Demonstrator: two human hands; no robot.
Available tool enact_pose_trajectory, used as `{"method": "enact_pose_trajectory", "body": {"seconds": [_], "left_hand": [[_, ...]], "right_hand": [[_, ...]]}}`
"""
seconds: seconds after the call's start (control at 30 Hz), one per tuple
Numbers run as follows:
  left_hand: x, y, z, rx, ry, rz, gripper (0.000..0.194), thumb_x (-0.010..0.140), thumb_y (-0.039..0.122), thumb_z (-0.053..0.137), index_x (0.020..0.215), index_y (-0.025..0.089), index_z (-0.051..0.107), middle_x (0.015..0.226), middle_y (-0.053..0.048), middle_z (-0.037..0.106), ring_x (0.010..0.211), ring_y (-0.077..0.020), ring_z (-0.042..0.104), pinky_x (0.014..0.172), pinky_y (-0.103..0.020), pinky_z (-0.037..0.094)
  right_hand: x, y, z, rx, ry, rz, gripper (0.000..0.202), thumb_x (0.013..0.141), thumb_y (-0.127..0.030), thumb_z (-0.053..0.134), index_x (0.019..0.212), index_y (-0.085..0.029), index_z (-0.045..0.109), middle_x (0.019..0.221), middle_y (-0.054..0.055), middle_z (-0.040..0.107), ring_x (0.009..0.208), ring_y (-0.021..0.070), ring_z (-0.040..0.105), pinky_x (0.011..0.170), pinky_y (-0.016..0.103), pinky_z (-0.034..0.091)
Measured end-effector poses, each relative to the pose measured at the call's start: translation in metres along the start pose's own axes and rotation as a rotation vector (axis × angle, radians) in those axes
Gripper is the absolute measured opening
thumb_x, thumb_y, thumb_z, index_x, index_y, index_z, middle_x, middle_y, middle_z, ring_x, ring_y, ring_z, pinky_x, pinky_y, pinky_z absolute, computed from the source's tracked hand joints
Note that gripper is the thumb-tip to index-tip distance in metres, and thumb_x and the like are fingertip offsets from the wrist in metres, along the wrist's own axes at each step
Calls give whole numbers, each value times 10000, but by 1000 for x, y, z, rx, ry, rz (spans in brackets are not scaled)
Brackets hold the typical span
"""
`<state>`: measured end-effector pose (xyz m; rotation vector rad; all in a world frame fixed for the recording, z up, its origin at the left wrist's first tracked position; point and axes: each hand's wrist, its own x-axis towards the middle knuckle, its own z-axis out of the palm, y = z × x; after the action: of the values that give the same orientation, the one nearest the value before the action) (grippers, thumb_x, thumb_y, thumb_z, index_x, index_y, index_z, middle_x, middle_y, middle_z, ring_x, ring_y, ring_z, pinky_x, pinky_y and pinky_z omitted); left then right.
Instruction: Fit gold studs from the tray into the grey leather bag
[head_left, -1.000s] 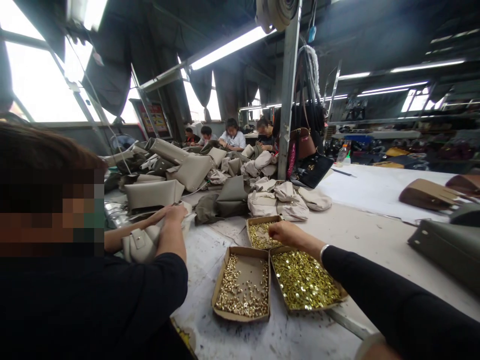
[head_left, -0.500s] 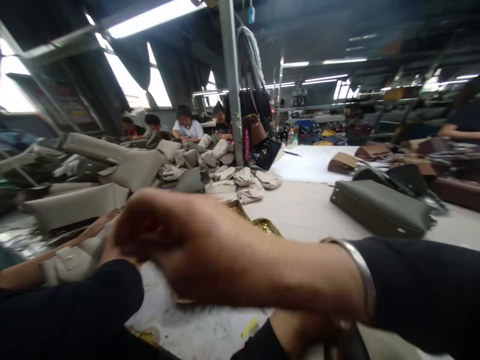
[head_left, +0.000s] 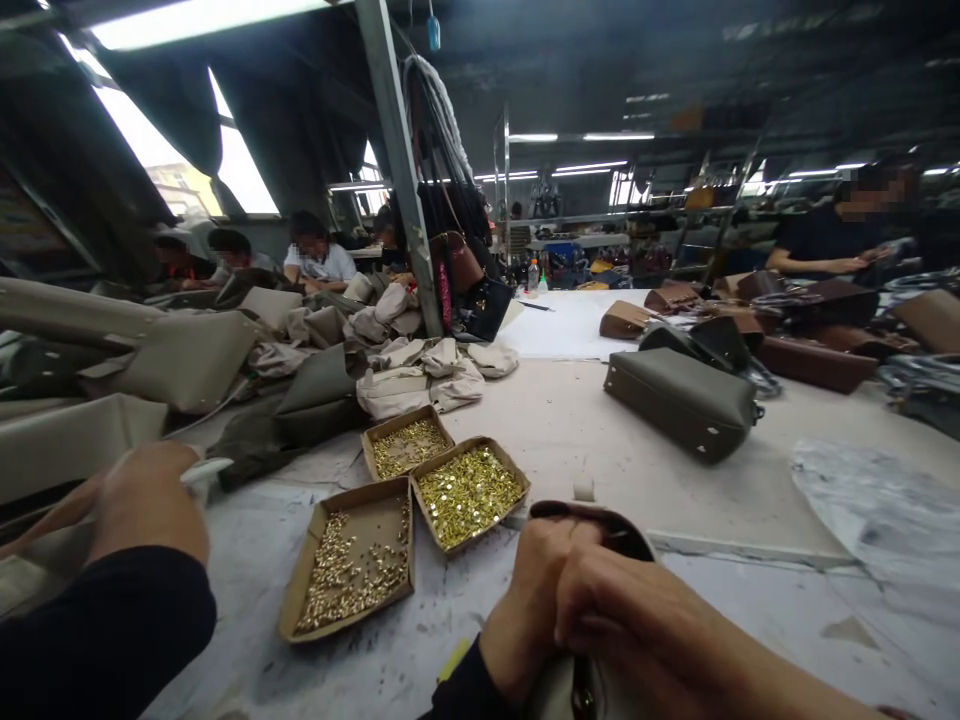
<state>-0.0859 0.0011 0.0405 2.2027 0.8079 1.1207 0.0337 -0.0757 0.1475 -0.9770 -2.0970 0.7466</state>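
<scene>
Head view: my hands are close together at the near edge, right of the middle. My left hand is closed on the rim of a pale bag; my right hand lies against the left one, fingers curled beside the dark opening. Its fingertips are turned away from me, so I cannot tell whether they pinch anything. Most of the bag is hidden under my hands or cut off below. I see part of the rim, a small pale tab just beyond it, and a dark, shiny bit underneath that I cannot make out.

On the table to the left stand three trays: the near tray, the right tray and the far tray, all holding gold-coloured pieces too small to tell apart. My left sleeve partly covers something yellow. At the left edge a co-worker's arm is cut off, the hand blurred. Farther right lies a green bag; nearer, a clear sheet runs out of view.
</scene>
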Motion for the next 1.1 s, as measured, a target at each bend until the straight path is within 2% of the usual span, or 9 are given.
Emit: {"method": "enact_pose_trajectory", "body": {"seconds": [0.1,0.23,0.33,0.5,0.67,0.83,1.1], "left_hand": [[5,7,-9,48,-21,52,168,902,189,609,756,207,690,693,-74,715,631,-228,665,604,-369,466],[10,20,-18,-118,2,25,144,929,170,626,940,224,759,876,-41,803,772,-195,747,714,-298,524],[11,27,-21,-203,7,-44,139,916,179,649,952,241,769,897,-20,809,788,-184,749,730,-277,523],[12,32,-25,-204,-42,-99,167,942,285,635,844,236,760,733,-15,759,648,-172,682,625,-278,451],[13,41,-21,-288,-166,-134,247,968,320,575,871,244,790,746,-28,752,664,-177,669,625,-280,433],[12,44,-15,-371,-129,-244,244,931,305,594,861,242,819,737,-29,765,667,-186,663,629,-283,439],[11,46,-14,-421,-100,-260,241,915,312,606,842,236,824,728,-36,762,667,-193,666,620,-282,449]], "right_hand": [[-29,15,-7,15,117,60,168,1013,-205,520,939,-323,613,860,-3,681,727,207,650,642,299,537],[-53,43,-1,69,322,218,120,1042,-340,556,953,-323,634,832,-16,679,731,202,667,666,272,549],[-57,54,3,95,392,274,100,1018,-374,626,966,-303,673,848,-11,700,747,198,679,679,251,554],[-52,54,-1,177,537,245,117,1003,-355,662,940,-299,743,865,-18,718,792,181,687,733,213,553],[-53,59,-7,271,581,276,94,974,-345,709,919,-299,769,839,-23,708,790,166,672,751,185,550],[-54,63,-10,316,606,279,103,951,-348,733,885,-290,786,845,-11,718,797,172,670,760,195,552],[-52,66,-10,414,602,309,114,923,-378,779,856,-290,807,839,-9,725,812,168,674,782,187,544]]}}
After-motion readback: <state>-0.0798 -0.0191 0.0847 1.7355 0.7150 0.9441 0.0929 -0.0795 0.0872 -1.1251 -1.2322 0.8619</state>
